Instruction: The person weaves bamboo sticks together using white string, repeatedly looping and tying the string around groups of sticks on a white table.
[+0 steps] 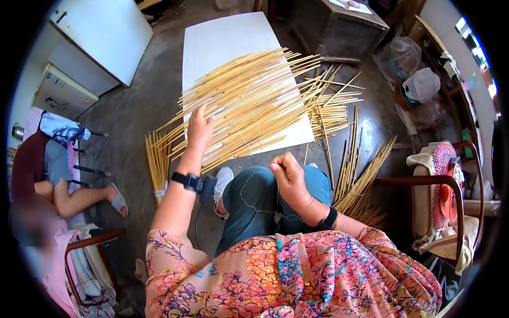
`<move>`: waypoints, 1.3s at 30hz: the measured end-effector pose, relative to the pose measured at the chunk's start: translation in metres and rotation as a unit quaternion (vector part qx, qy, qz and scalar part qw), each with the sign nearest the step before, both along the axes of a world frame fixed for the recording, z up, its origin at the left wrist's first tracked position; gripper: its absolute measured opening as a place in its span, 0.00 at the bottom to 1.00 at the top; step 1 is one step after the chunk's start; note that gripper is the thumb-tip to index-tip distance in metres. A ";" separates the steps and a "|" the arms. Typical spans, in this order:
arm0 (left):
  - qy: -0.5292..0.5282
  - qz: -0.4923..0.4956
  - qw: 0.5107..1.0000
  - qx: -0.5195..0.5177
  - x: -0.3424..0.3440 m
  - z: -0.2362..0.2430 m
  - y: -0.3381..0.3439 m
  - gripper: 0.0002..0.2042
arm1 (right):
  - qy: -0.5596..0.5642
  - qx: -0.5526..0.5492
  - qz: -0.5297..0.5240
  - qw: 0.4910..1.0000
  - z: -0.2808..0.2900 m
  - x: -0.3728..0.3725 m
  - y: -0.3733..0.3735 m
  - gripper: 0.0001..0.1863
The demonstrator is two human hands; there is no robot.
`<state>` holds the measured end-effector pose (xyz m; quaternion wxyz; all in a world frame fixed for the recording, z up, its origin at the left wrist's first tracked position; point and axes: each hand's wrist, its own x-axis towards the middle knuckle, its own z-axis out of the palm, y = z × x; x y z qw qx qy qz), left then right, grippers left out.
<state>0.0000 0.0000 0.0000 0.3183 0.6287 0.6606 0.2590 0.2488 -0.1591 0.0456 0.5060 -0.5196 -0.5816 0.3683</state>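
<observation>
Long yellow reed stalks (249, 106) lie side by side in a wide layer across a white board (228, 37) on the floor. My left hand (200, 128) is over the left part of this layer, with the index finger stretched out and the thumb apart from it. Whether its fingertips touch the stalks I cannot tell. My right hand (289, 177) is closed above my knees, knuckles up; anything inside it is hidden. A thin pale string (243, 197) loops across my trousers below that hand.
Reed bundles stand at the left (157, 164) and right (366, 177) of my legs. Loose stalks (331, 119) spill past the board's right edge. Chairs flank me, the right one (450, 183) bearing cloths. At left a person (50, 164) sits, one sandalled foot extended. A wooden cabinet (339, 29) stands behind.
</observation>
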 end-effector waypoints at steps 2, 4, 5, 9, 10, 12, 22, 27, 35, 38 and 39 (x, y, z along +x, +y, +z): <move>0.111 -0.017 0.992 0.059 0.009 -0.022 0.019 0.31 | -0.016 0.010 0.017 1.000 -0.002 0.000 -0.008 0.04; 0.189 -0.030 0.979 0.074 0.014 -0.022 0.072 0.31 | -0.015 0.010 0.023 1.000 0.009 -0.005 0.013 0.04; 0.262 -0.040 0.961 0.080 0.018 -0.028 0.090 0.31 | -0.017 0.002 0.033 0.999 0.009 -0.006 0.017 0.04; 0.288 -0.066 0.954 0.041 0.046 -0.043 0.136 0.34 | -0.013 -0.035 0.046 0.998 0.003 -0.004 0.022 0.04; 0.310 -0.067 0.948 0.033 0.048 -0.047 0.145 0.35 | -0.015 -0.044 0.049 0.998 0.005 -0.004 0.023 0.04; 0.336 -0.073 0.938 0.040 0.050 -0.055 0.156 0.36 | -0.021 -0.059 0.052 0.997 0.007 -0.003 0.023 0.04; 0.402 -0.092 0.911 0.025 0.020 -0.076 0.162 0.41 | -0.001 -0.096 0.064 0.993 0.005 -0.003 0.029 0.03; 0.406 -0.107 0.907 0.048 0.002 -0.078 0.160 0.41 | 0.014 -0.097 0.066 0.993 0.005 -0.003 0.029 0.03; 0.423 -0.119 0.897 0.046 -0.002 -0.074 0.171 0.41 | 0.017 -0.111 0.069 0.991 0.006 0.008 0.027 0.03; 0.431 -0.125 0.892 0.050 -0.002 -0.074 0.175 0.40 | 0.026 -0.120 0.079 0.989 0.005 0.011 0.026 0.04; 0.438 -0.127 0.889 0.051 0.000 -0.070 0.175 0.40 | 0.028 -0.120 0.078 0.989 0.004 0.011 0.026 0.04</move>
